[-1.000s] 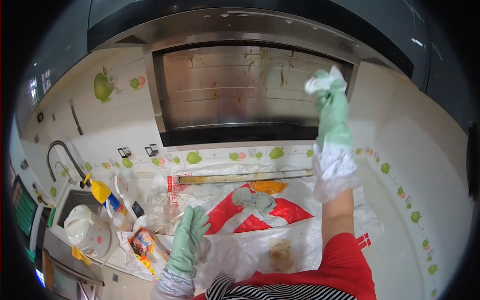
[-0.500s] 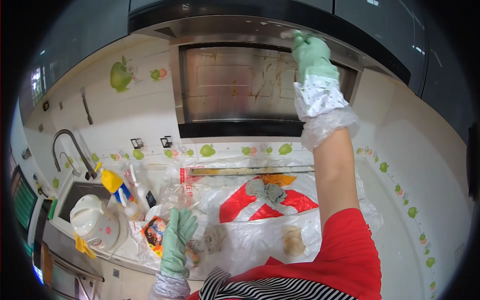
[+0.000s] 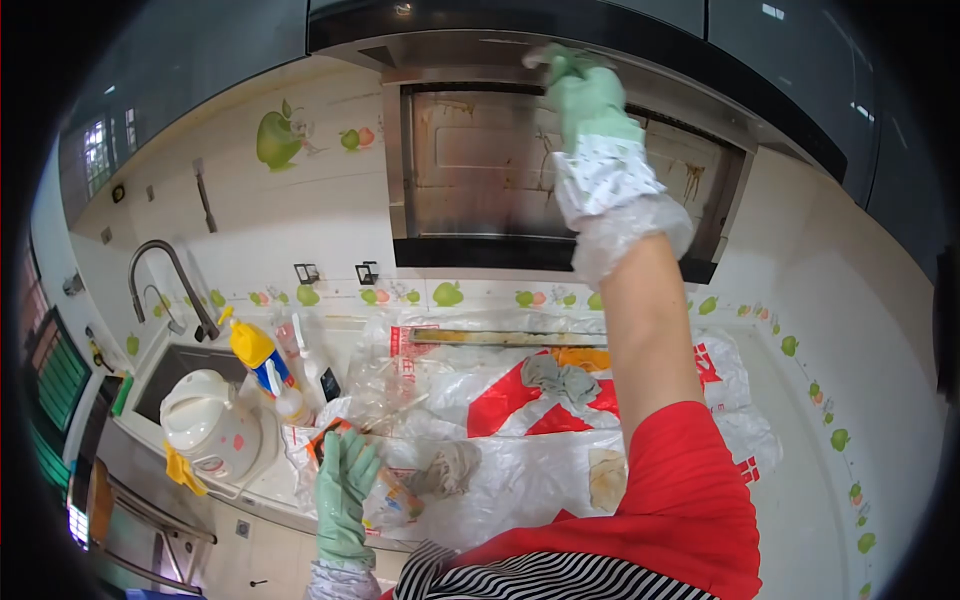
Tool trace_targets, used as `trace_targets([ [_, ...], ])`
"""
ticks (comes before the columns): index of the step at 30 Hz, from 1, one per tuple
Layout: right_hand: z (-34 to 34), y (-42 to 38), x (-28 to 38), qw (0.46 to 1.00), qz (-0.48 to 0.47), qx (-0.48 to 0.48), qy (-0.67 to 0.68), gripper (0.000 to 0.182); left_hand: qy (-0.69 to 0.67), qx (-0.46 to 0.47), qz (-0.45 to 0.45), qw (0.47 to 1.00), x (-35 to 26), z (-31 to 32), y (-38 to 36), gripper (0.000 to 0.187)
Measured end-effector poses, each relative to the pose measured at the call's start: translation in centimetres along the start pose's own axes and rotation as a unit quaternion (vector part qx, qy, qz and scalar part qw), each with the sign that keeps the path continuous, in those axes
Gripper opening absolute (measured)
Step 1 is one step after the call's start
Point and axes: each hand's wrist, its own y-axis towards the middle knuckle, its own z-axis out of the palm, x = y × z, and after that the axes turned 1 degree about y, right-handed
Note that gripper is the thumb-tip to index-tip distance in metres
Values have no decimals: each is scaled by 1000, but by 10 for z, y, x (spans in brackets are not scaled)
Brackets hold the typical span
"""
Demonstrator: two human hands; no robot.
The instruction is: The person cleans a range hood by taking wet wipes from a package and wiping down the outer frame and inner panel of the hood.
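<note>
Down at the counter edge the left hand [image 3: 345, 490] is laid flat, fingers spread, on the plastic sheeting [image 3: 520, 470] — seemingly for support. Up high, the right hand [image 3: 585, 95] is closed on a cloth [image 3: 545, 58], pressed against the range hood [image 3: 480, 170] — its upper lip.

Sink [image 3: 175, 365] far left, spray bottle [image 3: 262, 360] beside it, range hood [image 3: 480, 170] above the plastic-covered counter [image 3: 520, 480]

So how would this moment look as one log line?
right hand: raised, pressing cloth on range hood | left hand: flat on plastic sheet | spray bottle: standing by sink
</note>
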Motion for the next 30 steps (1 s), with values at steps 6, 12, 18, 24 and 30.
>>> trace_targets([
  [6, -23, -9, 34, 888, -213, -12, -408, 27, -5, -7, -15, 1000, 7, 16, 14, 68],
  [12, -19, -1, 23, 847, -247, 6, -471, 25, -24, 40, -2, 999, 31, 47, 29, 70],
  [18, -44, 0, 48, 859, -253, -5, -446, 23, -31, 52, -34, 998, 49, 57, 33, 69],
  [24, -125, -8, 132, 887, -258, -80, -375, 22, 4, 36, -30, 999, 57, 75, 44, 74],
  [30, -213, -18, 214, 876, -288, -160, -354, 21, 14, 49, -44, 998, 69, 104, 49, 70],
])
